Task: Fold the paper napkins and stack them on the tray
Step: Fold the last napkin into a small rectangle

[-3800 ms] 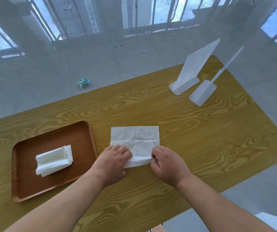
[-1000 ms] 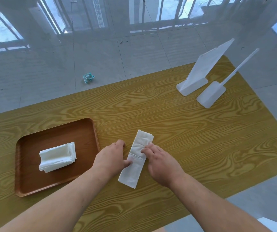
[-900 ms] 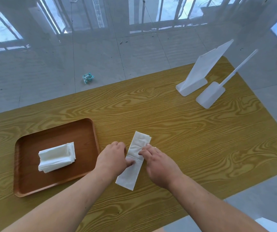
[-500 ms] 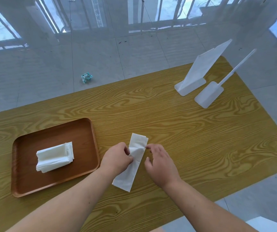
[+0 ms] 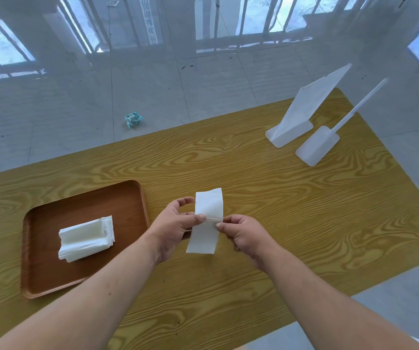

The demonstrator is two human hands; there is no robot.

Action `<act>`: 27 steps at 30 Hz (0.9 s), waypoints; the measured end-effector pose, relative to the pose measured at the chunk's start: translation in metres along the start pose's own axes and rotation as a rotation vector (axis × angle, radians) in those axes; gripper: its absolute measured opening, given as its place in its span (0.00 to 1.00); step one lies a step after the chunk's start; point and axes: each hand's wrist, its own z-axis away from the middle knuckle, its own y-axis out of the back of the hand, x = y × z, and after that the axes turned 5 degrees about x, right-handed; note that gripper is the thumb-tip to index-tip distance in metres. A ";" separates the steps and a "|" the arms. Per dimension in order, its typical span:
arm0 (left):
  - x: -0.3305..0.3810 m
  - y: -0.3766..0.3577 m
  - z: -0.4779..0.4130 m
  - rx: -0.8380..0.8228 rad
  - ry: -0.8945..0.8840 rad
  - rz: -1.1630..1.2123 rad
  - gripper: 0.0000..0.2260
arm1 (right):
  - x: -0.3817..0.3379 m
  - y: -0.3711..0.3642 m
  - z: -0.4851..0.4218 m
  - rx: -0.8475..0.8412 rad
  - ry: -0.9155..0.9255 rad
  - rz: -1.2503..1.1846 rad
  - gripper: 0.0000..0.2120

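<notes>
Pinching the napkin strip (image 5: pixel 208 218) just right of the tray (image 5: pixel 39 248), left hand (image 5: pixel 175 226) and right hand (image 5: pixel 241 233) could skew its crease if 1 thumb slips

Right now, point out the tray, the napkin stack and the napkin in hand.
tray (image 5: pixel 82 205): head view, bare floor.
napkin stack (image 5: pixel 86 238): head view, top sheet.
held napkin (image 5: pixel 209 204): head view, upper half.

Both hands hold one napkin strip (image 5: pixel 207 218) above the wooden table (image 5: pixel 279 198) — left hand (image 5: pixel 175 223) pinches its left edge at the crease, right hand (image 5: pixel 241 232) pinches the right edge. Strip runs lengthwise away from the person. Brown tray (image 5: pixel 51 281) to the left carries a stack of folded napkins (image 5: pixel 86 238). Two white plastic stands (image 5: pixel 302 122) sit far right — crumpled teal wrapper (image 5: pixel 133 119) on the floor.
</notes>
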 end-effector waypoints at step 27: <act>0.009 0.007 0.014 -0.012 -0.110 -0.219 0.05 | -0.011 -0.007 0.000 -0.044 0.075 -0.188 0.06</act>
